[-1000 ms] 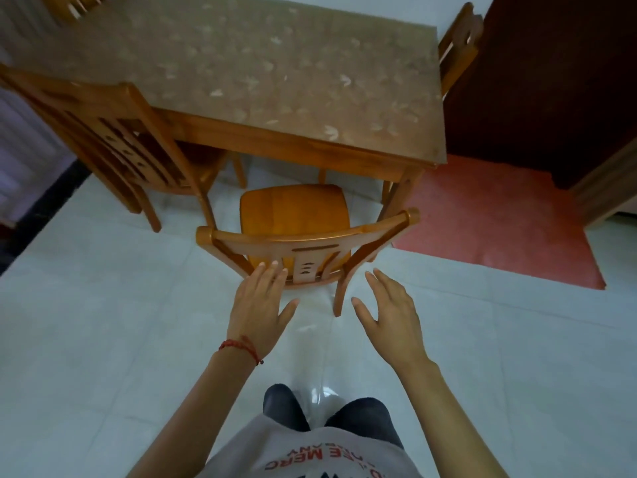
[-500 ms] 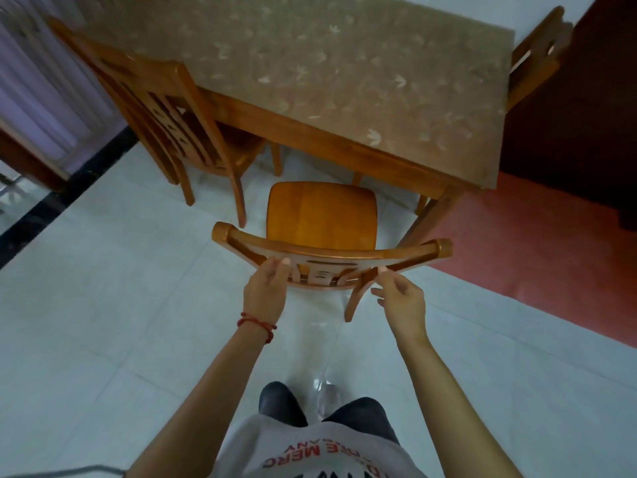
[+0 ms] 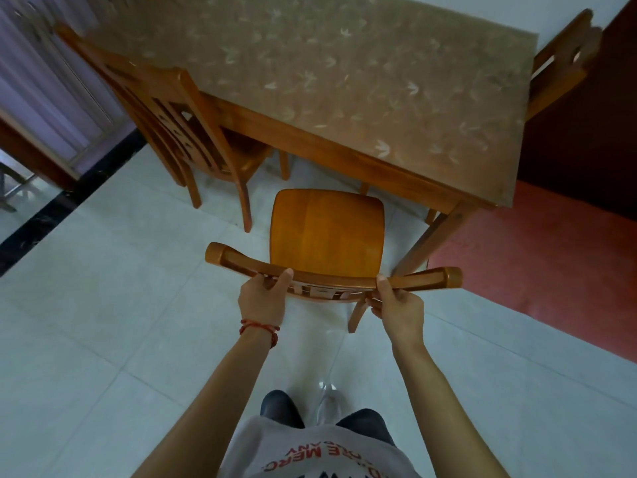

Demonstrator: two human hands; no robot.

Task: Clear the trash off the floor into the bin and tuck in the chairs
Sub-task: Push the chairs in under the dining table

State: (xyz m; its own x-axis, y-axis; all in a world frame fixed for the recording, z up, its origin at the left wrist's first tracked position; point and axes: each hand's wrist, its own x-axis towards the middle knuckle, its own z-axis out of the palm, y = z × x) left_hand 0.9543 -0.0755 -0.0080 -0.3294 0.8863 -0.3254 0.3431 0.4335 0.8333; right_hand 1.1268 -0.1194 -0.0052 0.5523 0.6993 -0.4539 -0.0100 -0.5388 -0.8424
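Now both hands, left hand (image 3: pixel 263 298) and right hand (image 3: pixel 400 307), grip the chair (image 3: pixel 327 232) backrest beside the table (image 3: pixel 344 81).

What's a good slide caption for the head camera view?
Both hands, left and right, grip the chair top rail before the table.

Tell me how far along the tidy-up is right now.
Done, apparently: no trash shows on the visible floor; the bin is out of view. In hand: left hand and right hand grip the near chair, its seat still outside the table. Left: push it in, then straighten the angled left chair.
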